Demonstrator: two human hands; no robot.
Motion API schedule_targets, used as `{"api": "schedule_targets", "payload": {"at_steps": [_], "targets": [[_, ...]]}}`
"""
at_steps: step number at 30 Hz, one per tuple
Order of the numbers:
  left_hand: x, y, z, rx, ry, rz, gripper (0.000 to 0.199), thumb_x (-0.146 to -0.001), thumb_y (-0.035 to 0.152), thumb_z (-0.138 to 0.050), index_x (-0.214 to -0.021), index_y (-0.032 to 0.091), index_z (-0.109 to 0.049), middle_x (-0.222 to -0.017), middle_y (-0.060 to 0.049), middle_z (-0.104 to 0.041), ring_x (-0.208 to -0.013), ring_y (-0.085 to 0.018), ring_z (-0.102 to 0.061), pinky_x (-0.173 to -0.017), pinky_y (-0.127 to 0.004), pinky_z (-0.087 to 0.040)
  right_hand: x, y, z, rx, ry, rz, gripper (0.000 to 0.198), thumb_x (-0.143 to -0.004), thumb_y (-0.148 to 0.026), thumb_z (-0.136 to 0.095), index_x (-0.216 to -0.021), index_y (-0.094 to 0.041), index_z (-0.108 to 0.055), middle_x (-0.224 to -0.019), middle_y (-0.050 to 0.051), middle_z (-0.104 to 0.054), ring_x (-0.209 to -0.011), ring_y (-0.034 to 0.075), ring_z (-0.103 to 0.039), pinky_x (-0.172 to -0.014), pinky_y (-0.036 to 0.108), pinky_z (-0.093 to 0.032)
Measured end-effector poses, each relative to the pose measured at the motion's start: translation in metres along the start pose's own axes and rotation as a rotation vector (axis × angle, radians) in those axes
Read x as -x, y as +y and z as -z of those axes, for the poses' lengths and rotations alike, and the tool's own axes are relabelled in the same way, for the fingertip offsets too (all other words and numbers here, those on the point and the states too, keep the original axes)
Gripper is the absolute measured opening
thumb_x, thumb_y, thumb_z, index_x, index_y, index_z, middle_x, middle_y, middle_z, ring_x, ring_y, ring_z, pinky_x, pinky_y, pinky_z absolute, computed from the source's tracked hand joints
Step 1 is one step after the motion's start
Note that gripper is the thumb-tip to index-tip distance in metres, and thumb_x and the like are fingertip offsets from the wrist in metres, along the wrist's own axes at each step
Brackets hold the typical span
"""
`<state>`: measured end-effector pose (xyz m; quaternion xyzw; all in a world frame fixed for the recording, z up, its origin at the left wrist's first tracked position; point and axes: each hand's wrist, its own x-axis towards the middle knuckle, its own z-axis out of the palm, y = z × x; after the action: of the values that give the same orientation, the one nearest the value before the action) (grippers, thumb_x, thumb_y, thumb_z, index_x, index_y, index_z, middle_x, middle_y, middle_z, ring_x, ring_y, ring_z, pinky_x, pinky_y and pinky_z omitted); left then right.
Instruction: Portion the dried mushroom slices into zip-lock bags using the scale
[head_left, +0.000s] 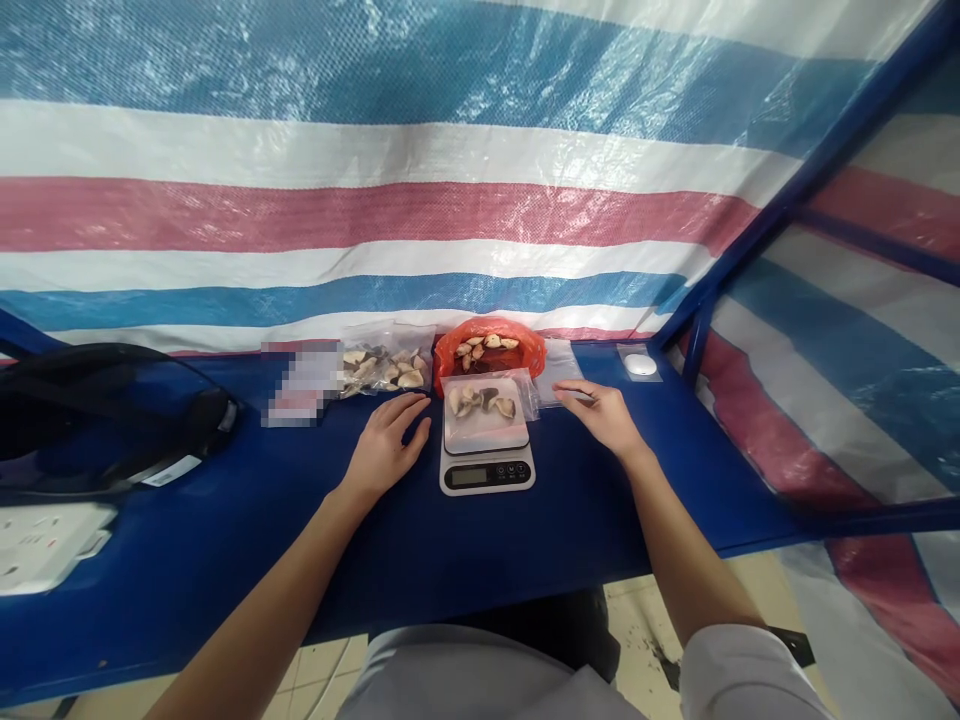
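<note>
A white digital scale stands on the blue table between my hands. On its platform lies a clear plastic bag with several pale and dark shell-like pieces in it. Left of the scale, my left hand rests with thumb and fingers apart, holding nothing. My right hand is to the right of the scale, its fingers stretched toward a flat clear bag and apart, with nothing visible in them. Behind the scale sits an open red plastic bag holding more such pieces.
Filled clear bags lie at the back left, beside a blurred-out item. A black headset and a white power strip are far left. A small white round object lies back right. Striped sheeting walls the table's rear.
</note>
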<state>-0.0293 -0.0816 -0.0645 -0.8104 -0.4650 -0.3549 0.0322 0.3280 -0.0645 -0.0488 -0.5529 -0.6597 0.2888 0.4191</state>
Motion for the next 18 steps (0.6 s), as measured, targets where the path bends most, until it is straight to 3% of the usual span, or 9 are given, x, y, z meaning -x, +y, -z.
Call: {"api": "schedule_targets", "payload": {"at_steps": [4,6,11,18], "targets": [[0.007,-0.004,-0.004,-0.105,-0.094,0.012,0.039,-0.1,0.036,-0.045,-0.125,0.016,-0.068,-0.127,-0.015,-0.07,-0.122,-0.031,-0.064,-0.107,-0.05,-0.051,0.011,0.01,-0.01,0.307,-0.014,0.235,0.031,-0.095,-0.04,-0.059,-0.116,-0.025,-0.074,-0.128,0.008,-0.072,-0.125,0.028,-0.065,-0.108,0.044,-0.052],[0.01,-0.004,-0.006,-0.148,-0.153,0.043,0.044,-0.1,0.038,-0.044,-0.129,0.015,-0.067,-0.134,-0.017,-0.066,-0.13,-0.034,-0.059,-0.113,-0.053,-0.045,0.015,0.016,-0.016,0.464,-0.048,0.287,0.032,-0.097,-0.039,-0.057,-0.121,-0.025,-0.072,-0.135,0.008,-0.068,-0.134,0.03,-0.057,-0.114,0.048,-0.046],[0.012,-0.001,-0.009,-0.233,-0.289,0.151,0.052,-0.099,0.042,-0.041,-0.139,0.016,-0.061,-0.151,-0.015,-0.053,-0.145,-0.035,-0.043,-0.119,-0.055,-0.036,0.021,0.024,-0.025,0.696,-0.15,0.239,0.046,-0.1,-0.042,-0.051,-0.14,-0.021,-0.06,-0.152,0.01,-0.054,-0.147,0.033,-0.042,-0.122,0.056,-0.033],[0.008,0.003,-0.007,-0.28,-0.368,0.202,0.057,-0.099,0.043,-0.039,-0.144,0.013,-0.057,-0.155,-0.015,-0.047,-0.147,-0.036,-0.04,-0.121,-0.056,-0.032,0.023,0.022,-0.026,0.738,-0.167,0.225,0.047,-0.104,-0.043,-0.042,-0.145,-0.024,-0.056,-0.155,0.008,-0.05,-0.148,0.03,-0.039,-0.123,0.055,-0.03]]}}
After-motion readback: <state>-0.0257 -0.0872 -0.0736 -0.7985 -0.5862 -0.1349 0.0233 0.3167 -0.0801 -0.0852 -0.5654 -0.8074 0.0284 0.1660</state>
